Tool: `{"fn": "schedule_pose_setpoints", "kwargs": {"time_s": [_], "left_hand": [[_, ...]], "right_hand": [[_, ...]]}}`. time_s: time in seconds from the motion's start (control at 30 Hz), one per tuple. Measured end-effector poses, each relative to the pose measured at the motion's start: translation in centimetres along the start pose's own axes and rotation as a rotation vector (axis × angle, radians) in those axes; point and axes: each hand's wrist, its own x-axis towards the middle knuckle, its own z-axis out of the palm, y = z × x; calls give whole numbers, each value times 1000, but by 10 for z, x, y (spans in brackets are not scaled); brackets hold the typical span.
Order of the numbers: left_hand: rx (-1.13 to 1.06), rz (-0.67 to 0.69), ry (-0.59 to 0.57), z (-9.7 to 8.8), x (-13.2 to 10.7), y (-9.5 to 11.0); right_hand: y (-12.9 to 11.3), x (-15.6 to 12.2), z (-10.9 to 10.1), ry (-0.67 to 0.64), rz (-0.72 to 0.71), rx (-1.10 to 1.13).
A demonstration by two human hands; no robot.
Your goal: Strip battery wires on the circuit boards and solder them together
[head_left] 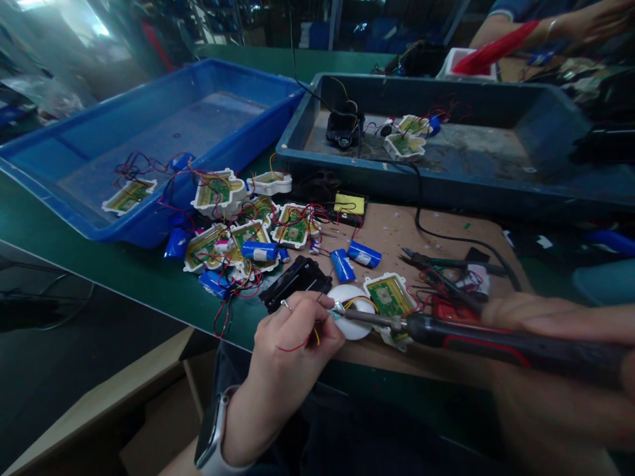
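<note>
The left hand (pixel 292 337) is curled shut at the near edge of the bench (pixel 149 277), pinching thin red/yellow wires (pixel 302 342) between thumb and fingertips, just left of a white round part (pixel 353 324). The right hand (pixel 536 317) is blurred at the right; it looks wrapped around the soldering iron (pixel 471 337), but how tight it grips cannot be told. The iron's tip sits at the wire ends, touching or nearly so, right beside the left fingertips.

Risks, as a judgement: the hot tip is v. close to the fingers, so a small slip could burn skin or melt insulation. The work hangs at the bench edge, so a dropped wire or solder blob could fall to the lap. A white-framed circuit board (pixel 389 297) lies just under the iron shaft and could get scorched if the shaft dips.

Room: tight. Far-left of the hands a pile of boards w/ blue battery cells (pixel 260 251) and tangled leads could snag. A black holder (pixel 295 281) lies just beyond the left hand, pliers (pixel 436 261) right of centre. The blue tray (pixel 149 139) far left and dark tray (pixel 446 132) far right wall off the back. Another person's arm (pixel 546 26) is at the far right, well apart.
</note>
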Motion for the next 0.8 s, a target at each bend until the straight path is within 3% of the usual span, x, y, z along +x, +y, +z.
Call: {"fn": "schedule_pose_setpoints", "kwargs": {"time_s": [0.1,0.37,0.57,0.8], "left_hand": [[-9,-1,-5,0,0,0],[1,-9,9,2,0,0],[10,-3,13,1,-1,-1],[16,9,9,2,-1,-1]], "right_hand": [[1,1,4,83,-15,62],[-9,1,7,34,68,79],[-6,0,8,74,-2,97],[-12,0,8,35,86,95]]}}
